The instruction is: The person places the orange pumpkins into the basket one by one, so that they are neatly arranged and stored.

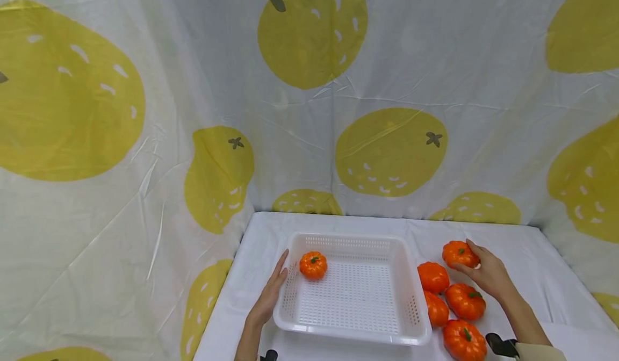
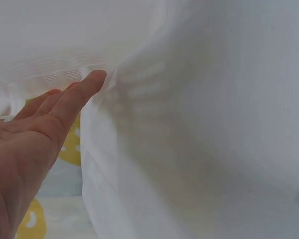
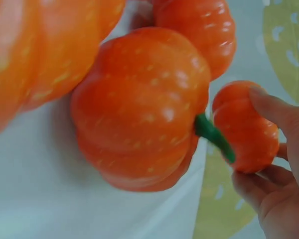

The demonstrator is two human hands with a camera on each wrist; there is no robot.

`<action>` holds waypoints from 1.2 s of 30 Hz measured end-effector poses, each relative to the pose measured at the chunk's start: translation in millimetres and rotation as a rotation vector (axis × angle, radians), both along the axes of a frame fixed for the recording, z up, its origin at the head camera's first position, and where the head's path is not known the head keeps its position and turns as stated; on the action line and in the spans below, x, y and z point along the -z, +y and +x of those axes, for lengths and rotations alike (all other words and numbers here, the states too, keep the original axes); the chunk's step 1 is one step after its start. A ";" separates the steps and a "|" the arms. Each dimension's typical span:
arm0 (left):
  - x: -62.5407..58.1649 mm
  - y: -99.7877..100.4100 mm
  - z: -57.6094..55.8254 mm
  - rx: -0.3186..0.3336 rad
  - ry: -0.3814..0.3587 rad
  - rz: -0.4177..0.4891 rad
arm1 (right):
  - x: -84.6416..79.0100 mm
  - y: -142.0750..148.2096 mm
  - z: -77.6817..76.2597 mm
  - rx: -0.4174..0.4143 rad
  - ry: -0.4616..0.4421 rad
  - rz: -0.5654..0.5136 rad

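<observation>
A white plastic basket [image 1: 345, 329] with perforated walls sits on the white-covered table, one small orange pumpkin [image 1: 313, 266] in its far left corner. My left hand [image 1: 272, 291] rests against the basket's left side with fingers straight; the left wrist view shows the extended fingers [image 2: 84, 89] along the perforated wall. At the table's right, my right hand [image 1: 488, 272] grips another small pumpkin [image 1: 458, 254] between thumb and fingers. In the right wrist view this held pumpkin [image 3: 244, 127] appears beyond a larger green-stemmed pumpkin [image 3: 139, 109].
Several more orange pumpkins stand close by the basket's right side, including one at the front [image 1: 465, 340] and one by the far part of that side [image 1: 432, 276]. A lemon-patterned curtain [image 1: 300, 119] hangs behind the table [image 1: 512, 243] and along its left side.
</observation>
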State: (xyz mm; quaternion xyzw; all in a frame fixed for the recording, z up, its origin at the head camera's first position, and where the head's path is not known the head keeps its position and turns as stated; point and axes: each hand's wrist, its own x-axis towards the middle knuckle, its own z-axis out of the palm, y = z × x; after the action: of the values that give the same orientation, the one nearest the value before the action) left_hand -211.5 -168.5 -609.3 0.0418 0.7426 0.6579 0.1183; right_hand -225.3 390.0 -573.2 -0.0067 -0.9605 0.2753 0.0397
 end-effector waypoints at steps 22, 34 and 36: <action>0.5 0.3 1.0 0.008 0.005 -0.011 | -32.9 -61.6 -9.5 -0.087 -0.046 -0.272; 2.0 0.0 -0.5 0.009 0.005 0.015 | -43.2 -91.4 -18.9 -0.179 0.018 -0.306; 2.4 0.0 -0.6 0.008 0.008 0.011 | -43.6 -95.8 -21.0 -0.209 0.034 -0.304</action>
State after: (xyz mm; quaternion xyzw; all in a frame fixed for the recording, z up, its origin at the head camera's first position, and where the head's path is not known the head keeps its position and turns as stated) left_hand -212.1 -168.5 -611.7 0.0482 0.7394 0.6611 0.1179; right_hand -246.3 294.1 -529.6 0.0918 -0.9025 0.4200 0.0254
